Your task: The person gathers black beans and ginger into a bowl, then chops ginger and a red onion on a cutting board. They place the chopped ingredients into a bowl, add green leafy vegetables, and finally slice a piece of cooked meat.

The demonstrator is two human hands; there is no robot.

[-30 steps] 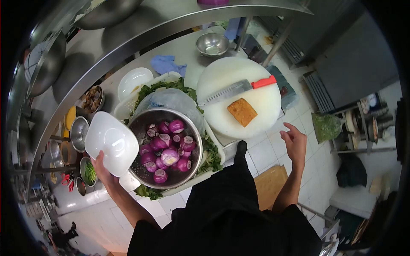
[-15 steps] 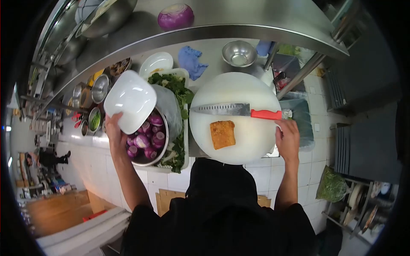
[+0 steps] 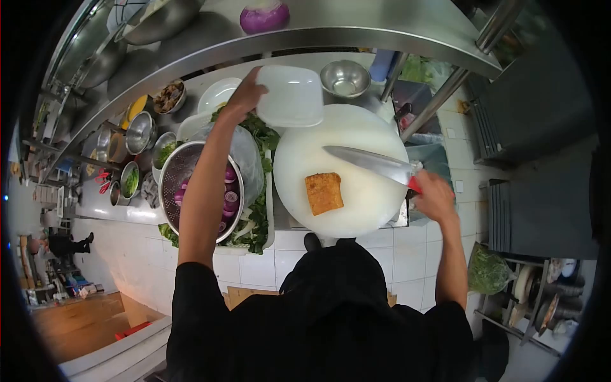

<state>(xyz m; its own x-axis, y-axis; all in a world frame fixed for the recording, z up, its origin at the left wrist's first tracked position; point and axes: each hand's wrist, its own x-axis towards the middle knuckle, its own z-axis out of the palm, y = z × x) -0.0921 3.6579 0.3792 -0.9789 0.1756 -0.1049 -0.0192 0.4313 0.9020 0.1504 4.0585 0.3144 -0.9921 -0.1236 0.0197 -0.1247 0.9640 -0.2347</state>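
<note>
My left hand (image 3: 248,95) grips the left edge of a white square dish (image 3: 289,95), lifted over the far-left side of the round white cutting board (image 3: 375,213). In my right hand (image 3: 436,196) is a kitchen knife (image 3: 372,163), held by its red handle with the blade pointing left across the board. A golden-brown, roughly square block of food (image 3: 324,194), which looks fried, lies on the board in front of the blade. Beneath my left forearm stands a perforated metal colander (image 3: 168,194) holding peeled purple onions (image 3: 230,202), partly hidden by the arm.
Leafy greens (image 3: 258,223) fill a white tray left of the board. A steel bowl (image 3: 345,78) stands behind the board; several small bowls sit further left. A steel shelf (image 3: 356,19) with a purple onion (image 3: 264,17) runs overhead. A person (image 3: 63,244) is far left.
My left hand has carried the white dish up and right, away from above the onions; it now covers the blue cloth. My right hand has taken the knife by its handle and turned it.
</note>
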